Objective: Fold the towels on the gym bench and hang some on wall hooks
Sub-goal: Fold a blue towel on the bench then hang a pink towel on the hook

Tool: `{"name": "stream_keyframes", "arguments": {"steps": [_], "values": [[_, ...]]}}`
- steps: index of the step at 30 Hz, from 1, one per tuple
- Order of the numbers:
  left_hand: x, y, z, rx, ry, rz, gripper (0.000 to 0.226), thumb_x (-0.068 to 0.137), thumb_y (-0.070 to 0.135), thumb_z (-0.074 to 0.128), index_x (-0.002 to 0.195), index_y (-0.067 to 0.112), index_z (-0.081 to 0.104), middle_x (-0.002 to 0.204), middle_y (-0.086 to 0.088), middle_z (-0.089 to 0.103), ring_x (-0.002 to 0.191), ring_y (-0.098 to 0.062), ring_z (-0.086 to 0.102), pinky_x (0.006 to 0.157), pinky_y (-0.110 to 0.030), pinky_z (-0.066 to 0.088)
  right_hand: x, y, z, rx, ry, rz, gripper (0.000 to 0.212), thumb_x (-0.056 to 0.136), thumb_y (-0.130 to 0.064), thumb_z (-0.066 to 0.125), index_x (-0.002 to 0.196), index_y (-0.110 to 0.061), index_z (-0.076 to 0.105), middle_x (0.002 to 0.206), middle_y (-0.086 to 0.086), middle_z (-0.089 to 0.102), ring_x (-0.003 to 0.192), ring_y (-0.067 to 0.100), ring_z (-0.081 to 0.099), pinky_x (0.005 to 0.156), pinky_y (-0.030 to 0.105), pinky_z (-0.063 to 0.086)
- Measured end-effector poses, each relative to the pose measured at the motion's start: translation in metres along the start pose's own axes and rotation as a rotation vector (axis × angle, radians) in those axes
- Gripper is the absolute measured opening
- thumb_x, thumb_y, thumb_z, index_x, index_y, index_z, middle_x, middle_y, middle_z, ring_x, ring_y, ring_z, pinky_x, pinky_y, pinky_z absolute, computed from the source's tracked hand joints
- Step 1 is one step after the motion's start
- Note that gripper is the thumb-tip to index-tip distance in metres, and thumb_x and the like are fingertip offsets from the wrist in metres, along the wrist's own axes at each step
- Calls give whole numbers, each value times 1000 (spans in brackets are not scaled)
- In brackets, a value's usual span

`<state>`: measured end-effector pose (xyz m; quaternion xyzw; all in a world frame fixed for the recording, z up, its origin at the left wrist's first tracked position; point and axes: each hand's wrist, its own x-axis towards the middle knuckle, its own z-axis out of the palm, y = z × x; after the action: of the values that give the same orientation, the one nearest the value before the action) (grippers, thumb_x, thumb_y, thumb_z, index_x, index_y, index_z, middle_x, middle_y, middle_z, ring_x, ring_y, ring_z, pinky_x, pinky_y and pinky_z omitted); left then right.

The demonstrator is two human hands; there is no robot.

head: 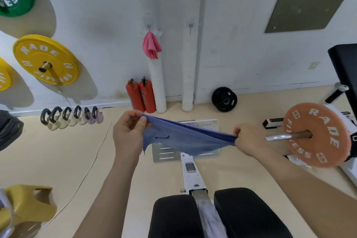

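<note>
Both hands pinch a blue towel (185, 139) taut: left hand (128, 133) at nine o'clock, right hand (249, 139) at three (pink towel (151, 45) hangs on a hook at twelve).

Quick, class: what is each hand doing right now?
Left hand: closed, pinching one corner of the blue towel.
Right hand: closed, gripping the towel's other end.
</note>
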<state>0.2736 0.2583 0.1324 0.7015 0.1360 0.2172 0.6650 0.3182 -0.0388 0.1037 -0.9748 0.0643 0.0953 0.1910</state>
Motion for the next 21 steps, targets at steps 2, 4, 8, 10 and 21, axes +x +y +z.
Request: {"name": "stream_keyframes", "arguments": {"steps": [2,4,8,10,21], "values": [[1,-8,2,2,-11,-33,25,88,-6,57,80,17,62,67,11,66,66,-8,63,74,-28,54,-3,3,11,-100,-75,-11,21,74,1,51,71,-20,51,82,5,59,82,28,60,61,32,44],[2,-19,1,17,-18,-72,25,87,-7,58,79,16,63,73,2,66,69,-13,62,72,-25,52,-3,9,20,-42,-156,78,18,75,2,50,76,-17,51,84,7,61,80,28,65,70,40,56],[3,-45,-7,91,-112,-205,25,86,-7,60,83,17,70,79,-7,70,72,-18,64,75,-29,54,5,20,29,226,-115,254,23,71,7,47,78,-10,62,78,16,66,79,36,68,72,49,59],[2,-55,-9,119,-144,-273,26,86,-7,59,83,17,71,78,-7,70,70,-16,63,74,-29,54,10,23,30,309,-88,285,23,72,7,49,72,-10,65,77,15,66,85,38,67,76,51,57],[-6,-77,-17,151,-91,-417,22,87,4,61,78,20,72,85,-3,71,80,-17,60,75,-31,49,-2,19,48,440,71,336,26,75,5,50,68,-15,66,73,11,66,76,33,64,70,44,54]]}}
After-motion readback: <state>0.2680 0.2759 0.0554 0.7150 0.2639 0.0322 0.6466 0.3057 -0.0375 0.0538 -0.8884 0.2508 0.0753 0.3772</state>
